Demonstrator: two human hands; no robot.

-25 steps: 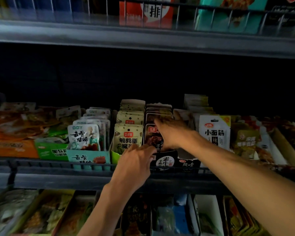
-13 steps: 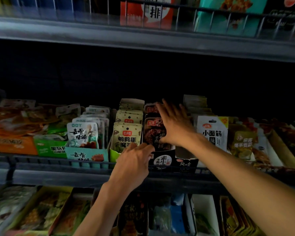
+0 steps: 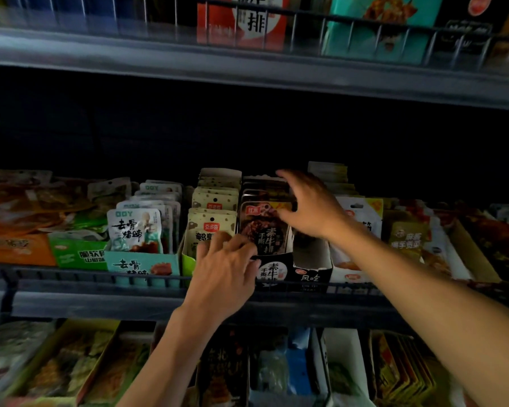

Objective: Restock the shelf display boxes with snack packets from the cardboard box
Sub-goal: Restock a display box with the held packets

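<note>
A black display box (image 3: 272, 274) on the middle shelf holds a row of dark snack packets (image 3: 262, 230) standing upright. My left hand (image 3: 227, 268) is at the box's front left corner, its fingers curled over the front lip against the lower edge of the first packet. My right hand (image 3: 309, 207) is spread above the row. Its thumb touches the top right of the first packet and its fingers reach back over the packets behind. The cardboard box is out of view.
Beige packets (image 3: 210, 227) fill the green box on the left, next to white-teal packets (image 3: 134, 230). A near-empty black box (image 3: 312, 268) stands on the right, with white packets (image 3: 362, 212) beyond it. A wire rail (image 3: 71, 277) fronts the shelf. More stock sits above and below.
My right hand has lifted off the front packet's face and spread over the row, so the packet's label now shows. My left hand has stayed at the box front.
</note>
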